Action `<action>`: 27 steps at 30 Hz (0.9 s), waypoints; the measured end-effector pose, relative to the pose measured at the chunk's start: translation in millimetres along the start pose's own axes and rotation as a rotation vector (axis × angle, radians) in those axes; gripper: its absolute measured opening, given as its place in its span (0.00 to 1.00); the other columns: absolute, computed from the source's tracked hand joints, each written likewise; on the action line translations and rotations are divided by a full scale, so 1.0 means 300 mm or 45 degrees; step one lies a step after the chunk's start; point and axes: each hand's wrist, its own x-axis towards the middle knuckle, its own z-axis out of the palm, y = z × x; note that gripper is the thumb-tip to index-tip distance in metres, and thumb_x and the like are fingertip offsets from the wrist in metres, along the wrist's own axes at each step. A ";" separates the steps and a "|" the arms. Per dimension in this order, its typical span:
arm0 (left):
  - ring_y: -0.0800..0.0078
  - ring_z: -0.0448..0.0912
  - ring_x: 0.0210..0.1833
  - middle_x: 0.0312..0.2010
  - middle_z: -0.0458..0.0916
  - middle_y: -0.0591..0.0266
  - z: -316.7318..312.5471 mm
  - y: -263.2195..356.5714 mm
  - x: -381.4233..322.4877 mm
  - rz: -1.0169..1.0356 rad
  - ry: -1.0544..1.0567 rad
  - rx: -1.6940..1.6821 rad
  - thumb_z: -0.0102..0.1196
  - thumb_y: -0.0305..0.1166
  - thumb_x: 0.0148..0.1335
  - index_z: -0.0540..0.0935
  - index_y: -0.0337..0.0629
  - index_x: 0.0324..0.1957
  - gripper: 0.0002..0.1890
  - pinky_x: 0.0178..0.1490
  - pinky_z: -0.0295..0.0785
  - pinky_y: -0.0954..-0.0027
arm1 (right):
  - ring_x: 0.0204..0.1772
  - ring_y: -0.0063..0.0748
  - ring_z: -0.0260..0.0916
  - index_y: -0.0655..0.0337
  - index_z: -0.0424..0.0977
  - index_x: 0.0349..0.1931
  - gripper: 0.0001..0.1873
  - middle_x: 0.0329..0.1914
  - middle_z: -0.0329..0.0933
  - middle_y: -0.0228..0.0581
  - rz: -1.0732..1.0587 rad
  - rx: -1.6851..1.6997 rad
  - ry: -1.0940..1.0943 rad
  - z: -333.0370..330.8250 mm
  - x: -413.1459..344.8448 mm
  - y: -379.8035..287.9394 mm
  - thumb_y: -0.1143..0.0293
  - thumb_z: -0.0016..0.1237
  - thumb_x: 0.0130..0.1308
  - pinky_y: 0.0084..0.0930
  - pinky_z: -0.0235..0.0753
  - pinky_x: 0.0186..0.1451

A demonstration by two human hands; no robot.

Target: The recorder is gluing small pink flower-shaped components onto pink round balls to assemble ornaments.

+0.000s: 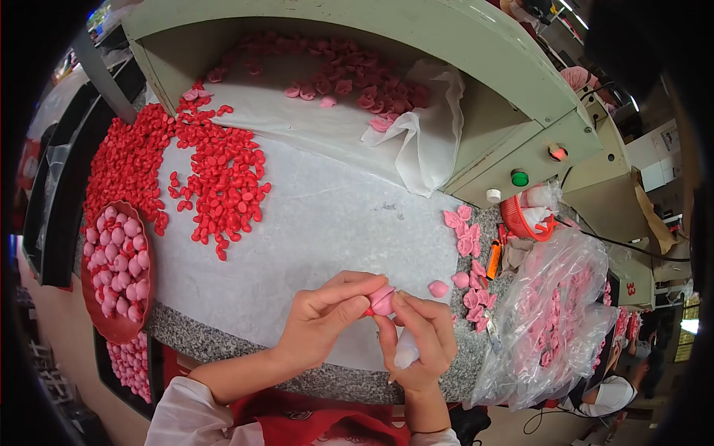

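Between the fingertips of both hands is a small pink plastic piece (382, 300) with petal-like folds, a bit of red showing at its lower left. My left hand (321, 318) pinches it from the left with thumb and forefinger. From the right, my right hand (421, 334) grips its other side, and a small whitish bottle (406, 350) is tucked in that palm. Both hands are above the white paper sheet (312, 223) near the front edge. Just right of them lie a rounded pink piece (438, 288) and a second one (460, 280).
Red plastic pieces (228, 184) are heaped at the left beside a scalloped bowl (117, 329) of pink-and-red pieces. Behind stands a green-grey metal housing (357, 17) with pink petal cups (362, 72) inside. At right are an orange cutter (493, 259), a red basket (516, 217) and a clear plastic bag (524, 334).
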 end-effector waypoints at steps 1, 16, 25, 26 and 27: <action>0.66 0.68 0.52 0.49 0.67 0.53 0.000 -0.002 -0.002 0.038 -0.009 0.026 0.45 0.23 0.59 0.70 0.31 0.49 0.15 0.53 0.67 0.68 | 0.30 0.29 0.71 0.67 0.74 0.36 0.17 0.33 0.70 0.44 -0.011 -0.009 0.012 0.000 -0.001 -0.001 0.84 0.56 0.40 0.16 0.75 0.28; 0.71 0.70 0.47 0.47 0.68 0.56 0.024 -0.004 -0.022 0.290 -0.005 0.274 0.51 0.17 0.52 0.74 0.35 0.47 0.17 0.47 0.69 0.75 | 0.30 0.29 0.69 0.63 0.74 0.36 0.17 0.34 0.73 0.43 -0.160 -0.108 0.070 -0.010 -0.018 -0.013 0.80 0.56 0.41 0.18 0.69 0.30; 0.69 0.72 0.46 0.46 0.69 0.54 0.020 -0.005 -0.029 0.401 -0.025 0.389 0.53 0.16 0.49 0.75 0.35 0.44 0.17 0.46 0.71 0.74 | 0.28 0.33 0.72 0.66 0.73 0.38 0.21 0.40 0.70 0.47 -0.271 -0.092 0.002 -0.033 -0.034 -0.010 0.81 0.57 0.37 0.20 0.74 0.27; 0.69 0.72 0.46 0.46 0.69 0.54 0.022 -0.005 -0.028 0.404 -0.030 0.388 0.53 0.16 0.49 0.75 0.35 0.44 0.17 0.46 0.71 0.74 | 0.29 0.34 0.72 0.67 0.73 0.39 0.22 0.40 0.70 0.47 -0.281 -0.073 -0.015 -0.035 -0.036 -0.007 0.80 0.56 0.37 0.21 0.74 0.27; 0.69 0.72 0.46 0.46 0.69 0.54 0.023 -0.001 -0.030 0.410 -0.024 0.403 0.53 0.16 0.49 0.76 0.35 0.43 0.16 0.45 0.71 0.74 | 0.29 0.34 0.72 0.67 0.73 0.39 0.22 0.40 0.70 0.47 -0.282 -0.072 -0.013 -0.036 -0.039 -0.009 0.80 0.56 0.37 0.21 0.74 0.27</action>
